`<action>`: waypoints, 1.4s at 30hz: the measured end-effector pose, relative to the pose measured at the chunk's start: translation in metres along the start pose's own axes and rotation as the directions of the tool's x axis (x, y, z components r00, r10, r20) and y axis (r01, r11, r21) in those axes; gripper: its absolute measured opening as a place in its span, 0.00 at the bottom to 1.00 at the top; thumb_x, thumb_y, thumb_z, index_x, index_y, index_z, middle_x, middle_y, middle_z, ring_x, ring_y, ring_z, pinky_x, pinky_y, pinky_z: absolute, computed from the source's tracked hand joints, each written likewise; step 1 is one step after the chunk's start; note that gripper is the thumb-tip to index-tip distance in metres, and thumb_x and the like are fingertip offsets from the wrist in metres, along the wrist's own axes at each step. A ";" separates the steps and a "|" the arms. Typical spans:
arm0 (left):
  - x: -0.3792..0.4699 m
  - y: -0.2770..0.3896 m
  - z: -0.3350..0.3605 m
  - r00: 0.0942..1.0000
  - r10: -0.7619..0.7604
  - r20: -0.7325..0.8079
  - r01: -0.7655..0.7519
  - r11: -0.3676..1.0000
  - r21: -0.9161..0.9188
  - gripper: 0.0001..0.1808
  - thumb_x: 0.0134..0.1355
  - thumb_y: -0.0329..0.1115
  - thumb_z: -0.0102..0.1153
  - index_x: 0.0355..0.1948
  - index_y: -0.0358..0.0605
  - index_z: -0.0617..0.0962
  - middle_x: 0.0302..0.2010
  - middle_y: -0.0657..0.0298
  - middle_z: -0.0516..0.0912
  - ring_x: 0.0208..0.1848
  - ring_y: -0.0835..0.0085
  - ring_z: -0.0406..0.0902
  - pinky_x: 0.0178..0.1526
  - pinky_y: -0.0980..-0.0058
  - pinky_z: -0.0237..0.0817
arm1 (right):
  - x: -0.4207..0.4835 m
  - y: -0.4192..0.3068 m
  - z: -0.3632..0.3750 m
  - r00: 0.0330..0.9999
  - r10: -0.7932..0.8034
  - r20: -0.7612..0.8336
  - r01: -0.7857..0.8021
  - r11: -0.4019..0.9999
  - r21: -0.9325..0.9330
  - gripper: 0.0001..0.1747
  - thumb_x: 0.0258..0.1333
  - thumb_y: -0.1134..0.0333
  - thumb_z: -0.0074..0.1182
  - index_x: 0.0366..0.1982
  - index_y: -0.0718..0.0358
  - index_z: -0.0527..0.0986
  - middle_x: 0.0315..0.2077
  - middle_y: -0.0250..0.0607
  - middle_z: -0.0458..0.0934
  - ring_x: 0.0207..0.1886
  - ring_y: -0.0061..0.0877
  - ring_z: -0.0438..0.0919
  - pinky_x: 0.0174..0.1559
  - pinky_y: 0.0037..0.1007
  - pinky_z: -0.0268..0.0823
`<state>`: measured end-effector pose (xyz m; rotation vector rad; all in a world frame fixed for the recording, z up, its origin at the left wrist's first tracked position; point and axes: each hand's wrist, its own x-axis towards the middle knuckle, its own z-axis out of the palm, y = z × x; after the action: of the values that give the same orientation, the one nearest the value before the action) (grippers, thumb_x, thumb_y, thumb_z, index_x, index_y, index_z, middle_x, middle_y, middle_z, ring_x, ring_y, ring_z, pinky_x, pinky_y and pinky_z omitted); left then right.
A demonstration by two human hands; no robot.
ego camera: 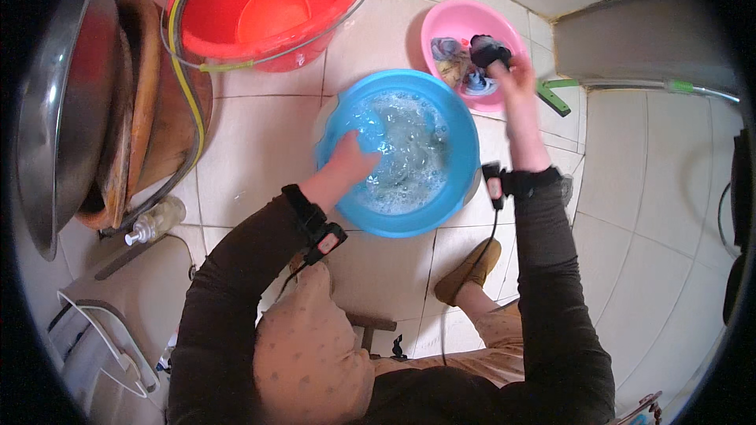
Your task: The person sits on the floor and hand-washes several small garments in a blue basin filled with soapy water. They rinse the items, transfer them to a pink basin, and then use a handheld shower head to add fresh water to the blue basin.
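A blue plastic basin with sudsy water stands on the tiled floor before me. My left hand is at its left side, its fingers down in the water; whether they hold anything there is hidden. My right hand is over the right rim of a pink plastic basin, with a dark wet cloth item at its fingertips. The hand is blurred, so I cannot tell whether it grips the cloth. Several small wet cloth items lie in the pink basin, grey, tan and blue.
A red bucket with a red dipper and a yellow-striped hose stands at upper left. A metal bowl, wooden boards and a pump bottle are at left. A green-ended squeegee lies at right.
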<state>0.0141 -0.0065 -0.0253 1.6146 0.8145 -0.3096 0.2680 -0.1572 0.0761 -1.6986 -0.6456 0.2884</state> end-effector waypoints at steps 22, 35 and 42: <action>0.009 0.000 0.031 0.979 -0.046 0.198 0.202 0.327 -0.923 0.27 0.63 0.55 0.58 0.52 0.45 0.72 0.42 0.62 0.78 0.42 0.68 0.76 0.45 0.68 0.68 | -0.151 -0.014 0.156 0.907 0.411 0.087 -0.310 0.795 -0.521 0.26 0.59 0.47 0.51 0.26 0.64 0.81 0.24 0.60 0.78 0.32 0.51 0.79 0.36 0.44 0.70; 0.015 -0.011 0.011 0.986 -0.120 -0.120 0.134 0.984 0.117 0.58 0.55 0.53 0.65 0.73 0.42 0.43 0.70 0.40 0.54 0.72 0.48 0.55 0.70 0.57 0.50 | -0.110 0.081 0.092 0.854 0.514 -0.081 -0.261 0.287 -0.922 0.35 0.51 0.61 0.58 0.62 0.56 0.64 0.57 0.55 0.68 0.59 0.49 0.69 0.56 0.42 0.67; 0.016 -0.030 0.027 0.904 -0.417 0.096 0.407 0.770 -0.490 0.52 0.62 0.66 0.48 0.74 0.51 0.42 0.75 0.54 0.47 0.74 0.47 0.47 0.63 0.33 0.51 | -0.130 0.090 0.154 0.759 0.349 0.550 0.368 0.467 -0.804 0.35 0.46 0.66 0.59 0.60 0.54 0.67 0.61 0.50 0.67 0.61 0.47 0.68 0.54 0.43 0.70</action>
<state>0.0126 -0.0264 -0.0640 0.9380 1.1604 -0.3573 0.1047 -0.1136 -0.0664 -2.6491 -1.5647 0.6435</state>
